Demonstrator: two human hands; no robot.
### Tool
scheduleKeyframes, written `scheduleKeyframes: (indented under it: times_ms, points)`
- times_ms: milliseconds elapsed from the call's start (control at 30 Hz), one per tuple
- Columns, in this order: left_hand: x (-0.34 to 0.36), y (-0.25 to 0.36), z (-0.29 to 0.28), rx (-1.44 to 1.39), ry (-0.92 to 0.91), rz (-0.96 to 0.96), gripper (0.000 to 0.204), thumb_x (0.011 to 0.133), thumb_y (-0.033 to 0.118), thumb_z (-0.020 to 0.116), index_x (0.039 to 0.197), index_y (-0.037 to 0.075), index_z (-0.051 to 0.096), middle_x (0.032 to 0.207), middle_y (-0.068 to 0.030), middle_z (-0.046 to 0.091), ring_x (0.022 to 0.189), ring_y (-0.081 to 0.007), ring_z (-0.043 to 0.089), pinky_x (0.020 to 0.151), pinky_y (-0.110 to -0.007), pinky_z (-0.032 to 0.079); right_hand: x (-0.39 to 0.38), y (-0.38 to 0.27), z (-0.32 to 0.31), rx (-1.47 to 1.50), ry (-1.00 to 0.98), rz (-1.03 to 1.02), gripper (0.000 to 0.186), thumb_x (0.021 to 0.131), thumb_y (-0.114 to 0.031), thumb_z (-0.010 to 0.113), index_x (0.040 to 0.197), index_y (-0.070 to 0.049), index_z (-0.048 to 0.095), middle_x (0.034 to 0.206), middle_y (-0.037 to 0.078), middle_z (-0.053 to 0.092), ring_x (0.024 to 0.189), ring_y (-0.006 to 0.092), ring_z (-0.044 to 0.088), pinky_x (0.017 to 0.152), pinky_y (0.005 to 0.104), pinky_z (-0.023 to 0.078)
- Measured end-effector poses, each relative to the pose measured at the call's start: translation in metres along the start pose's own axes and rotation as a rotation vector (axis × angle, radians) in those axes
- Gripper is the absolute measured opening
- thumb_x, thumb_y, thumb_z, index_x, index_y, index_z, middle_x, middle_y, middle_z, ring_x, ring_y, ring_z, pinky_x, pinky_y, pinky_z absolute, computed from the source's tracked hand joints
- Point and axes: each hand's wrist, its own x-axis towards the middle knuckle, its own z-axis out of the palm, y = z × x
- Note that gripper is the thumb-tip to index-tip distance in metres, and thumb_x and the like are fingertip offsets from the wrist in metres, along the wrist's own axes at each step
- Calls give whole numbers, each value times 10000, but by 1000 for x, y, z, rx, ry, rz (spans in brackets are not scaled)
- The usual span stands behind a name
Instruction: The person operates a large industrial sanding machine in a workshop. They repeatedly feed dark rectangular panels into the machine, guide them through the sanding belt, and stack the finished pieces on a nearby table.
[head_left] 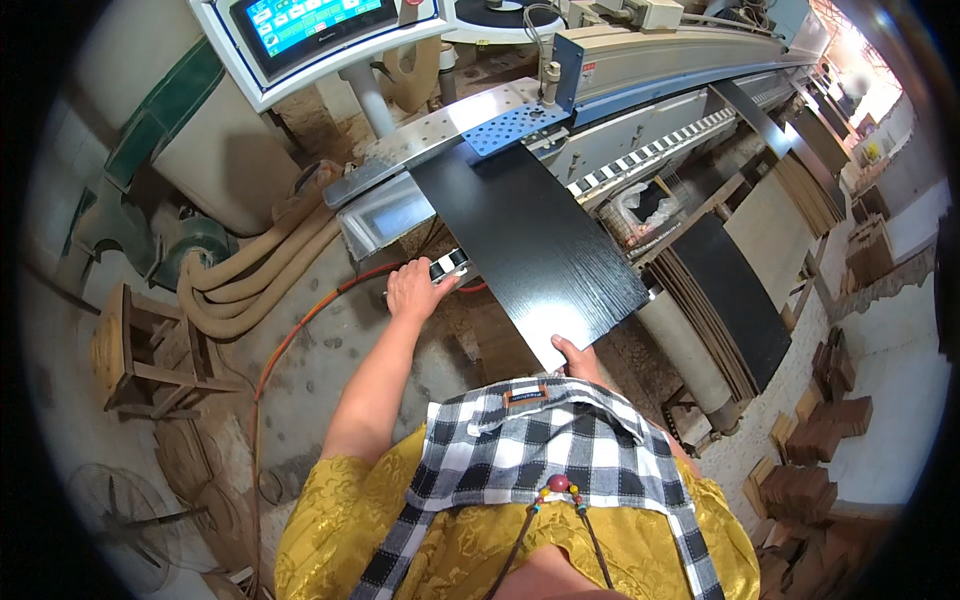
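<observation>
Workshop floor [325,380] surrounded a long machine [680,72]. Across its near end lay the black panel [530,235], probably stiff, fairly heavy and slick, best held by opposite edges. The right hand [576,358] clamped its near left corner, thumb on top; the left hand [410,290], fingers together, touched a roller support [449,265], grip unclear.
</observation>
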Motion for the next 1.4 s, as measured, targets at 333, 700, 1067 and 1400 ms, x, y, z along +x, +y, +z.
scheduleKeyframes:
  times_ms: [333,700,1067,1400]
  points:
    - [-1,3,-3,3,6,17,491,656,500,626,840,53,539,806,-126,582,805,-270,553,730,-387,398,17,-3,-13,157,105,-131,320,723,-192,634,955,0,524,761,35,549,592,116,514,466,237,393]
    - [-1,8,-8,39,-28,2,475,662,485,630,847,56,546,822,-108,590,823,-248,552,735,-359,391,57,-59,-70,177,198,-96,356,711,-200,650,1002,-34,527,896,46,574,803,168,538,736,295,419]
    - [0,8,-3,88,10,25,503,654,494,633,906,65,561,847,-122,596,827,-276,556,732,-379,403,100,-112,-129,-15,486,-160,332,740,-428,612,694,-108,538,582,-4,511,453,98,431,428,238,300]
    - [-3,24,-9,120,-65,-58,496,656,503,630,884,69,556,865,-135,599,827,-307,553,706,-403,413,16,-37,-359,8,1223,-369,578,818,-146,532,1310,-54,242,761,62,540,471,104,440,395,233,365]
